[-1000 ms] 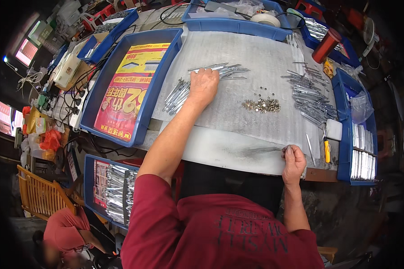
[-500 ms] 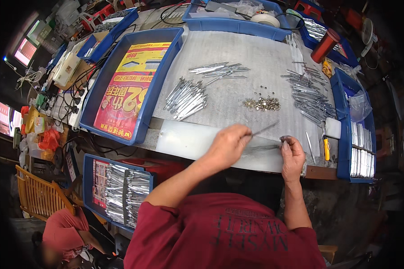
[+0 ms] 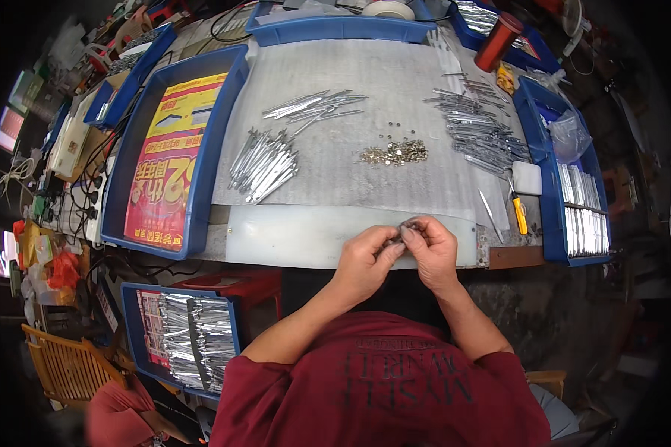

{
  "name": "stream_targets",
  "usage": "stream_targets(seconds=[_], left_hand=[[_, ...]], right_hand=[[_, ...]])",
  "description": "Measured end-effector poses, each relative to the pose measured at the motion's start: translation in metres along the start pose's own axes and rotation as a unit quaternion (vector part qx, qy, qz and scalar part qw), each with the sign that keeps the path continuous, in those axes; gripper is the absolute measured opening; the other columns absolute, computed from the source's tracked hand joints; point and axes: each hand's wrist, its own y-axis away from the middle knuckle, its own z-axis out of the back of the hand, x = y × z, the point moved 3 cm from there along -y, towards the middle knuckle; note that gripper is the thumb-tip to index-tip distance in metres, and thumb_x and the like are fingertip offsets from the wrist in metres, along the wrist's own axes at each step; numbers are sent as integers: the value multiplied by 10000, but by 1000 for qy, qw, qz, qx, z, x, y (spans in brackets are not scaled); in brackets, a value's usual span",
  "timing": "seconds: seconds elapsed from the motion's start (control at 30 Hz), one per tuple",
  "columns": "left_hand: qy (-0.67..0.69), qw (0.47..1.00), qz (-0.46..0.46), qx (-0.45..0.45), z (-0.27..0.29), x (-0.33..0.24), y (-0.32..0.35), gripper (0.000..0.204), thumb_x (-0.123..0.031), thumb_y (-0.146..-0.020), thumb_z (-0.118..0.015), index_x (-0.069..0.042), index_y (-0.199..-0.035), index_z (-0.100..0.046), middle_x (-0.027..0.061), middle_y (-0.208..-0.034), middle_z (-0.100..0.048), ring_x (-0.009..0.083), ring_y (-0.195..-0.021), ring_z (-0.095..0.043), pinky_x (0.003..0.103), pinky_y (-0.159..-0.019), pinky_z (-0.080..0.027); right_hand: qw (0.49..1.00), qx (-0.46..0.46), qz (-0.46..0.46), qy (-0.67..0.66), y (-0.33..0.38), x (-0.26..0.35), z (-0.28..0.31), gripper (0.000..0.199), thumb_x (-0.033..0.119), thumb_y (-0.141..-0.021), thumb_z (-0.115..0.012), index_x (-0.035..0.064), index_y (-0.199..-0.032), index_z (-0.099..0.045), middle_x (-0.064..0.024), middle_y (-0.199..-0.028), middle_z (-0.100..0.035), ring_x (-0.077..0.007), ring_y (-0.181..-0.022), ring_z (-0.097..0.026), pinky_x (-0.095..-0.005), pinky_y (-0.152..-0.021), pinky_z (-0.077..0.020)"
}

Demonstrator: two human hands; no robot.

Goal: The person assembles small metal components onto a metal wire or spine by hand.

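My left hand (image 3: 365,257) and my right hand (image 3: 432,249) meet over the pale white board (image 3: 283,237) at the table's near edge. Fingertips of both are pinched together around something small and dark, mostly hidden by the fingers. Beyond them lies a pile of small brass-coloured round metal parts (image 3: 399,152). To its left are a bundle of thin silver metal strips (image 3: 265,165) and a looser group of similar strips (image 3: 313,106). Darker thin metal strips (image 3: 481,128) are heaped on the right.
A blue tray (image 3: 235,93) lined with printed paper stands at left. Another blue tray (image 3: 561,253) at right holds stacked silver strips. A yellow-handled tool (image 3: 519,214), a white block (image 3: 527,179) and a red cylinder (image 3: 498,42) are nearby. Another person (image 3: 119,413) is at lower left.
My hands were apart, with a thin dark strip sticking out of the left one; now they are together and the strip cannot be made out. The whole view has shifted.
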Motion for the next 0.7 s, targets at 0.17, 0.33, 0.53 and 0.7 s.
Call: stream_targets(seconds=[0.17, 0.33, 0.53, 0.7], left_hand=[[-35, 999, -19, -18, 13, 8, 4, 124, -61, -822, -532, 18, -915, -553, 16, -722, -527, 49, -551, -459, 178, -486, -391], [24, 998, 40, -39, 22, 9, 4, 125, -66, -835, -520, 17, -924, -549, 3, -712, -524, 40, -557, -439, 168, -492, -373], [31, 997, 55, -47, 23, 9, 8, 127, -72, -838, -520, 17, -925, -545, 1, -714, -520, 40, -557, -434, 165, -490, -368], [39, 997, 55, -42, 23, 11, 7, 129, -73, -840, -515, 19, -927, -542, 2, -718, -516, 40, -562, -436, 164, -494, -369]], right_hand=[[989, 12, 20, 146, -37, 14, 19, 154, 104, -817, -521, -27, -882, -572, -50, -739, -573, -100, -680, -525, -225, -611, -422], [897, 53, 173, 403, -84, 23, 17, 126, 87, -760, -541, -16, -815, -587, -135, -762, -583, -245, -693, -559, -306, -628, -438], [809, 82, 156, 560, -106, 1, 1, 124, 97, -719, -538, -16, -732, -588, -183, -737, -584, -318, -709, -573, -402, -645, -452], [759, 73, 172, 624, -117, -9, -6, 93, 33, -665, -524, -28, -674, -593, -204, -655, -577, -329, -631, -590, -403, -587, -478]])
